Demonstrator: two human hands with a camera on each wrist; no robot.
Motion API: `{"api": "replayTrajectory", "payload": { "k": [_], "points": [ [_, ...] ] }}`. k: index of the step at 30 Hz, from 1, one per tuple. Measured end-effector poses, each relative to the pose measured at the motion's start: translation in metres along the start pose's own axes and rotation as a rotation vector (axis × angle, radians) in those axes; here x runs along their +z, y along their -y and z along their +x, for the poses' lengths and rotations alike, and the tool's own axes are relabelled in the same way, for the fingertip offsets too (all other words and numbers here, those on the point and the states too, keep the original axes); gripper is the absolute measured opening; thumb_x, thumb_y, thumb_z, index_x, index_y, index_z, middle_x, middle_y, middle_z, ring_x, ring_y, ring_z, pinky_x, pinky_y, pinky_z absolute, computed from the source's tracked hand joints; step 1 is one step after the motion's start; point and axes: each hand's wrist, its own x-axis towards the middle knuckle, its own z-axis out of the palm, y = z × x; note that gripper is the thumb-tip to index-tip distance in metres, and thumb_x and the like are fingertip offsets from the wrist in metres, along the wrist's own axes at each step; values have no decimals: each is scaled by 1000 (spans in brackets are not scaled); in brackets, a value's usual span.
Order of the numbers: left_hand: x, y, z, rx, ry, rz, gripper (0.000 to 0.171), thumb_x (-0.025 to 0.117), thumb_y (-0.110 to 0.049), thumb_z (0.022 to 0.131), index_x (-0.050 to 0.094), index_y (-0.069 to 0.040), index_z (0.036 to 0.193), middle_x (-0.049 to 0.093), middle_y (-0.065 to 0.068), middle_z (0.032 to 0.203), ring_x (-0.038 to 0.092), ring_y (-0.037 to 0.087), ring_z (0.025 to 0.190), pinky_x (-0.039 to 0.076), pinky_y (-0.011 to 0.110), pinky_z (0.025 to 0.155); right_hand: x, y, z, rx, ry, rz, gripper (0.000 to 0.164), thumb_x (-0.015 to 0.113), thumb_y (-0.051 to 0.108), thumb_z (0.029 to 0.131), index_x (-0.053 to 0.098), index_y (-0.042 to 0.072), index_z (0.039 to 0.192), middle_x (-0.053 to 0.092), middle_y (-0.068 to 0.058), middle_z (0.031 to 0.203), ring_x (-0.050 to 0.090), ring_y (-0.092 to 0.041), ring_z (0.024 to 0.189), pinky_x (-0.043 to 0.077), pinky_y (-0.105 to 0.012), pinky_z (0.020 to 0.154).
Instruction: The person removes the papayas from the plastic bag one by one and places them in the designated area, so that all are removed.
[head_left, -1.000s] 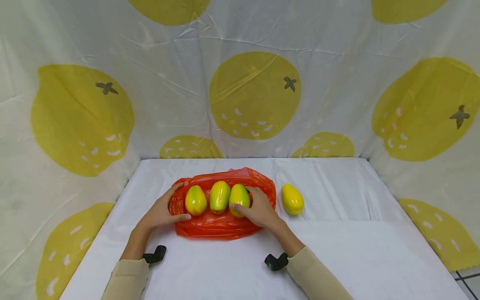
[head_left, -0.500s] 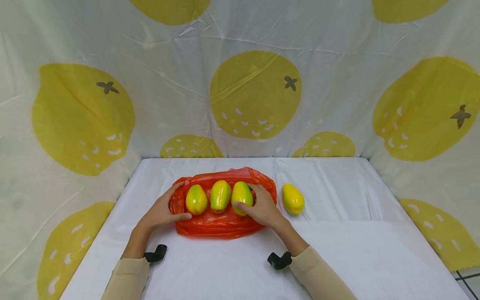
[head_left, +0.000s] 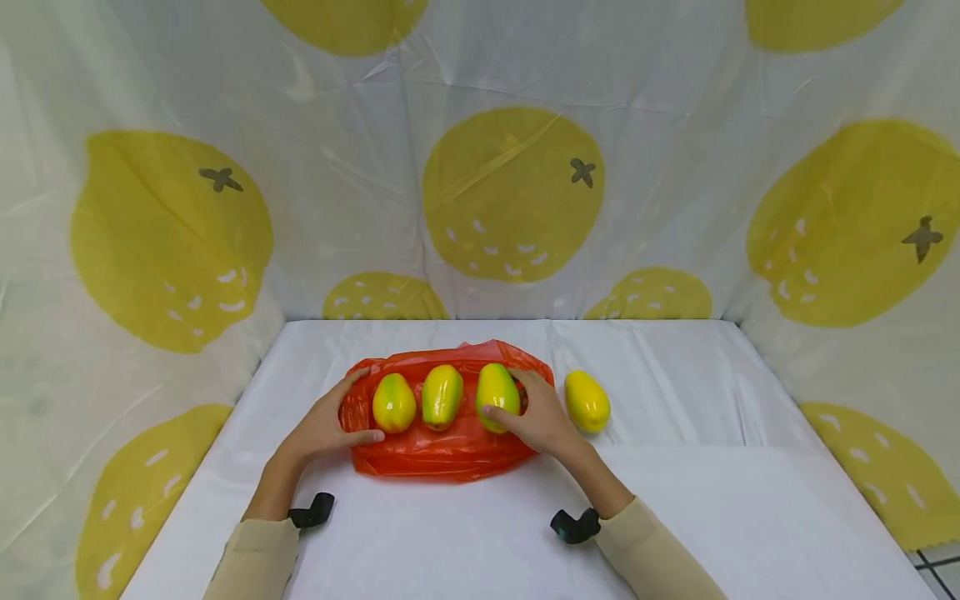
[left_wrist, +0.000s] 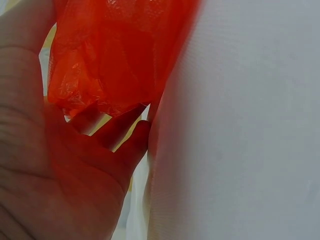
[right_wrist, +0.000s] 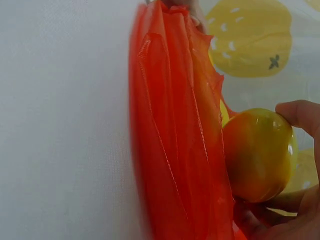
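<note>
A red plastic bag (head_left: 442, 460) lies spread on the white-covered table. Three glossy yellow-green mangoes line up over it: the left mango (head_left: 394, 403), the middle mango (head_left: 442, 397) and the right mango (head_left: 496, 398). My right hand (head_left: 542, 416) grips the right mango between thumb and fingers. The right wrist view has this mango (right_wrist: 258, 155) at the bag's edge. My left hand (head_left: 322, 422) holds the bag's left end, thumb in front and fingers round the far side. In the left wrist view the red film (left_wrist: 115, 55) covers part of those fingers.
One more yellow mango (head_left: 587, 402) lies on the table (head_left: 720, 500) just right of the bag. A lemon-print cloth (head_left: 360, 192) walls in the back and both sides. A black wrist mount (head_left: 576, 527) sits on each forearm.
My right hand has shifted slightly right with the right mango, widening the space between it and the middle one. The left hand and the bag stay almost in place.
</note>
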Motion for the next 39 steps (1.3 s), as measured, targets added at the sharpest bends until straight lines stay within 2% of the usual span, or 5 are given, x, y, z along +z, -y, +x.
{"api": "replayTrajectory", "payload": {
  "k": [5, 12, 20, 28, 39],
  "points": [
    [2, -2, 1, 7, 4, -1, 115, 87, -53, 73, 22, -24, 164, 36, 15, 164, 39, 43, 146, 56, 59, 99, -10, 0, -4, 14, -19, 21, 84, 78, 54, 83, 46, 19, 153, 53, -4, 149, 52, -26, 130, 58, -51, 99],
    [2, -1, -1, -19, 2, 21, 116, 86, -56, 73, 22, -25, 164, 35, 16, 164, 38, 45, 146, 52, 64, 102, -21, -3, -6, -1, -16, 53, 87, 77, 54, 85, 43, 17, 156, 51, -5, 151, 52, -25, 126, 60, -46, 96],
    [0, -1, -1, -23, 3, 24, 116, 86, -57, 73, 20, -26, 164, 34, 17, 165, 38, 46, 146, 51, 66, 103, -34, -3, -8, 5, -34, 57, 82, 78, 50, 86, 46, 20, 154, 55, -5, 141, 55, -25, 121, 61, -43, 92],
    [-1, -1, -3, -26, 16, 13, 116, 86, -56, 74, 20, -25, 164, 34, 16, 164, 37, 46, 147, 51, 65, 103, -49, -7, -14, 11, -41, 64, 81, 77, 48, 88, 45, 12, 153, 56, -9, 139, 60, -28, 114, 62, -39, 89],
    [-1, 1, -1, -19, 10, 18, 116, 87, -54, 74, 20, -24, 165, 34, 17, 164, 39, 45, 146, 50, 66, 104, -80, -22, -16, 19, -78, 49, 81, 74, 49, 91, 42, 12, 155, 54, -13, 143, 64, -33, 118, 62, -44, 92]
  ]
}}
